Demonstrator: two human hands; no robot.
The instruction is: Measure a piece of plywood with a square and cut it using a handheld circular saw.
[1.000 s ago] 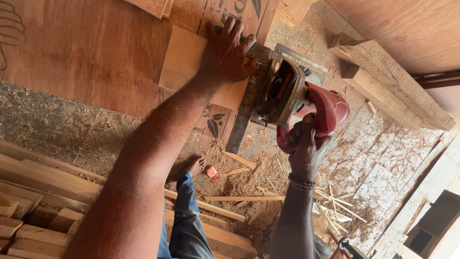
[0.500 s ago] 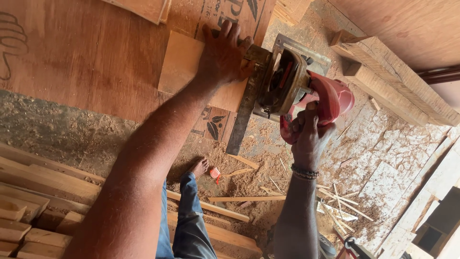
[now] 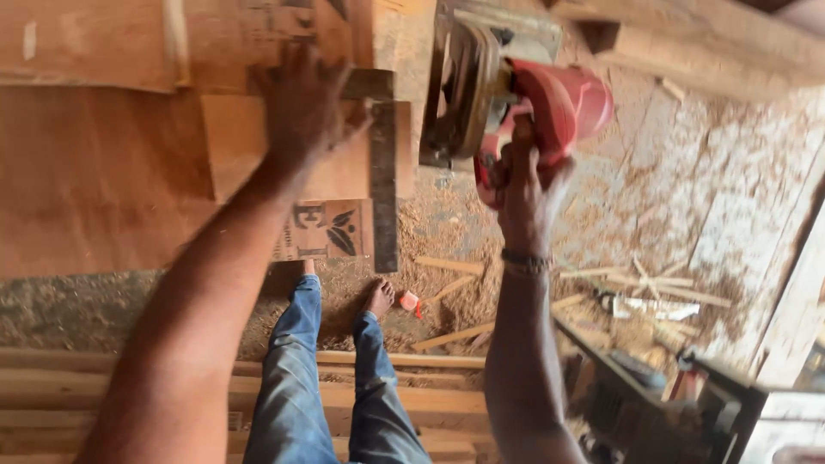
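Saw's swung up toward the top edge of the plywood sheet (image 3: 94,198) since a moment ago, and the whole view shifted. Right hand (image 3: 522,185) has its fingers wrapped tight around the red circular saw (image 3: 516,94) handle. Left hand (image 3: 302,107) lies flat, fingers spread, pressing the small wood board (image 3: 232,142) down beside a metal square (image 3: 383,180). Sawdust floor (image 3: 653,215) below, bare feet showing.
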